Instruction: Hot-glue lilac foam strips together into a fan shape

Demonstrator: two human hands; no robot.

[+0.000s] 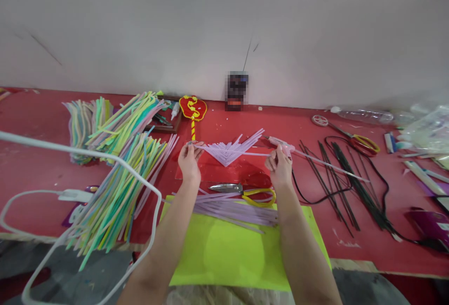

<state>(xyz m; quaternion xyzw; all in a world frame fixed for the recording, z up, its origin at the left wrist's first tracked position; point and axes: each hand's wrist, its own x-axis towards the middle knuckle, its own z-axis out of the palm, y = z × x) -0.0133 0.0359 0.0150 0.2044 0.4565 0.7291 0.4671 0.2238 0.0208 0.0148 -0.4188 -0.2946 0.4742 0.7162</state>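
A lilac V-shaped piece (pixel 226 153) made of pipe cleaners laid in chevrons sits over a red board (pixel 213 172). My left hand (pixel 190 160) is closed in a pinch at its left tip. My right hand (pixel 279 167) pinches a lilac pipe cleaner (pixel 331 164), whose long end sticks out to the right; a lilac length also runs from the V toward these fingers. Just behind my right hand lies a pale pink glue gun (pixel 280 143), partly hidden. Nearer me are yellow-handled scissors (pixel 257 195) on loose lilac pipe cleaners (pixel 231 211).
Mixed-colour pipe cleaner bundles (pixel 115 197) cover the left side, behind a white metal bar (pixel 154 202). A red-and-yellow fan (pixel 192 108) lies at the back. Dark green stems (pixel 358 183), a black cord (pixel 387 188) and more scissors (pixel 365 144) are right. Yellow-green sheet (pixel 231 258) lies in front.
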